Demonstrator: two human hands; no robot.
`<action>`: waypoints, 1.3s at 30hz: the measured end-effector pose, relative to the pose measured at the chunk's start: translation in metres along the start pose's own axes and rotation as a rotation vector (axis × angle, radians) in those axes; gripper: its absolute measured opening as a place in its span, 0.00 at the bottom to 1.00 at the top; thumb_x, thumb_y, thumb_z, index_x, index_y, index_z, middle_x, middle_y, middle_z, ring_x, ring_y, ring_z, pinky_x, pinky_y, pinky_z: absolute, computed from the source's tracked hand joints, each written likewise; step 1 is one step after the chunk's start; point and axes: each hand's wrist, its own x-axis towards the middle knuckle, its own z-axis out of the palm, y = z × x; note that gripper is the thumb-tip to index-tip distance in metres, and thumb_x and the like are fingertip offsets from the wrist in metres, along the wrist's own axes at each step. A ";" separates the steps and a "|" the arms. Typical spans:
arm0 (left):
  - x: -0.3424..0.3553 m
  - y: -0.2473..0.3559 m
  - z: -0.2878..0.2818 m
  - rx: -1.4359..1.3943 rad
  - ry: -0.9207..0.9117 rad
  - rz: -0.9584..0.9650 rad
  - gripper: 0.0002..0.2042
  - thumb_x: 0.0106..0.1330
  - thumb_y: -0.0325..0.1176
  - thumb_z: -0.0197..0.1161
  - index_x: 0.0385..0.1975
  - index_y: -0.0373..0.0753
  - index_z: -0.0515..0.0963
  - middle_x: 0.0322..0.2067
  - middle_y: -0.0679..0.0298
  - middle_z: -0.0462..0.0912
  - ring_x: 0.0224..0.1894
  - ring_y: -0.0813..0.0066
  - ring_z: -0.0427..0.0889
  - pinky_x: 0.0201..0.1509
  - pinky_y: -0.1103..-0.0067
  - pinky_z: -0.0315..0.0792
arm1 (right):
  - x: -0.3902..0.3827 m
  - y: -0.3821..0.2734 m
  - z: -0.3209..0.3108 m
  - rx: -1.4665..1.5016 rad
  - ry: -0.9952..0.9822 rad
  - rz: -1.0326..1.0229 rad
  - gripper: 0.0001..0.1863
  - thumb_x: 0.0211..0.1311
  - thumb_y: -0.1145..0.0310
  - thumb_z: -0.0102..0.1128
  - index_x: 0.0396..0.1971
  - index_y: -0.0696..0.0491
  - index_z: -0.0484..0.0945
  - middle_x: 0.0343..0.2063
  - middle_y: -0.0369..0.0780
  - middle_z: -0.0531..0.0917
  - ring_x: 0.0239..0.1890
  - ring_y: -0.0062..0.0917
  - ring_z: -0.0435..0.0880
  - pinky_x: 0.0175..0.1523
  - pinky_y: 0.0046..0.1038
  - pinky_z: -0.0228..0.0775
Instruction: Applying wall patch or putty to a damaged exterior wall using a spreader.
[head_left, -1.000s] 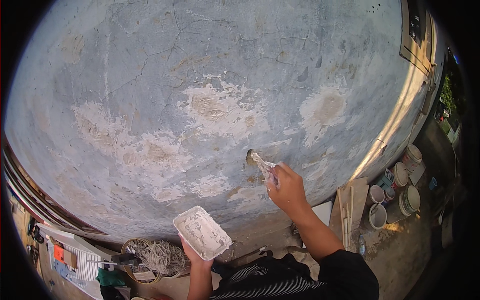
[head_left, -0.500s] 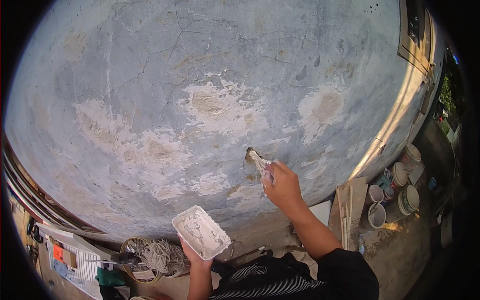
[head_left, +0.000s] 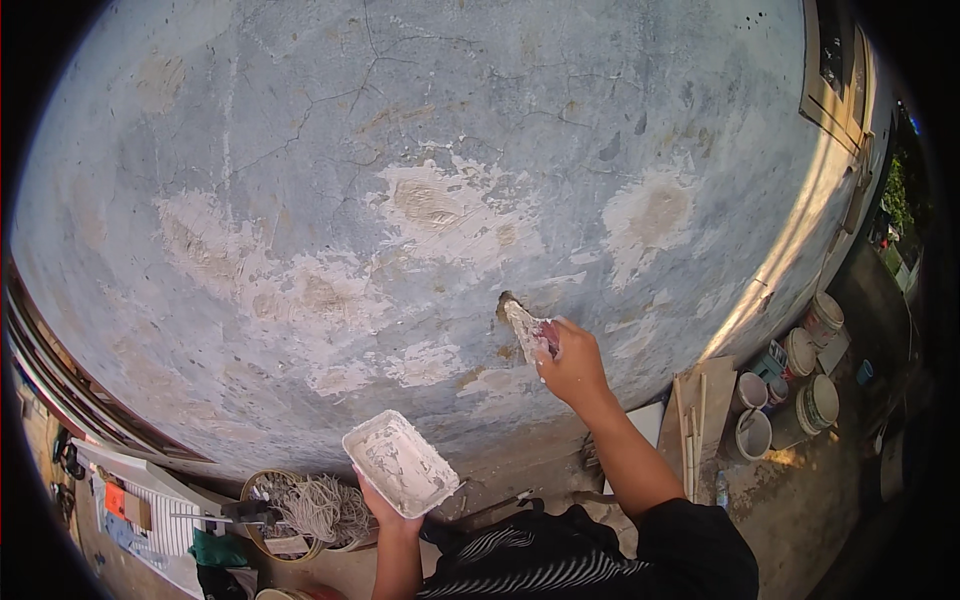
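In my right hand (head_left: 572, 366) is a putty knife (head_left: 524, 328) coated with white filler, my fingers closed round it. Its tip touches a dark hole (head_left: 508, 300) in the worn blue-grey wall (head_left: 300, 110). White filler lies in rough patches around the hole, among them a large patch (head_left: 450, 215) above it and a rounder one (head_left: 652, 215) to the upper right. Low in front of the wall, my left hand (head_left: 388, 508) grips a white rectangular tub (head_left: 402, 462) from beneath. Filler is smeared over the inside of the tub.
Several buckets (head_left: 752, 433) stand on the floor at the right, beside a leaning board (head_left: 700, 410) with thin sticks. At lower left, a round basket (head_left: 272, 545) and a heap of pale rope (head_left: 325, 510) sit near a white corrugated panel (head_left: 170, 515). A window frame (head_left: 838, 90) is at upper right.
My right hand has shifted slightly right and turned, with the knife still at the hole. The left hand and tub have barely moved.
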 end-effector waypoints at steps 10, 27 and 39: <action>0.000 0.000 0.002 0.030 -0.041 0.006 0.29 0.74 0.58 0.41 0.65 0.44 0.67 0.58 0.58 0.77 0.56 0.54 0.80 0.58 0.56 0.76 | -0.005 0.007 0.003 0.066 -0.034 -0.026 0.08 0.52 0.74 0.60 0.32 0.60 0.78 0.28 0.50 0.79 0.33 0.50 0.79 0.39 0.41 0.72; 0.004 -0.004 0.005 0.072 -0.052 0.010 0.29 0.75 0.58 0.40 0.66 0.45 0.66 0.58 0.59 0.77 0.56 0.55 0.80 0.58 0.56 0.76 | 0.007 0.012 -0.002 0.281 0.004 0.035 0.08 0.55 0.74 0.59 0.34 0.59 0.81 0.25 0.47 0.81 0.25 0.34 0.79 0.36 0.32 0.72; 0.003 -0.003 0.003 0.039 -0.012 0.028 0.29 0.75 0.58 0.41 0.65 0.45 0.68 0.56 0.59 0.79 0.54 0.54 0.81 0.55 0.55 0.78 | 0.006 0.021 -0.009 0.155 -0.153 0.162 0.08 0.54 0.71 0.60 0.30 0.61 0.78 0.25 0.52 0.81 0.27 0.48 0.79 0.35 0.37 0.71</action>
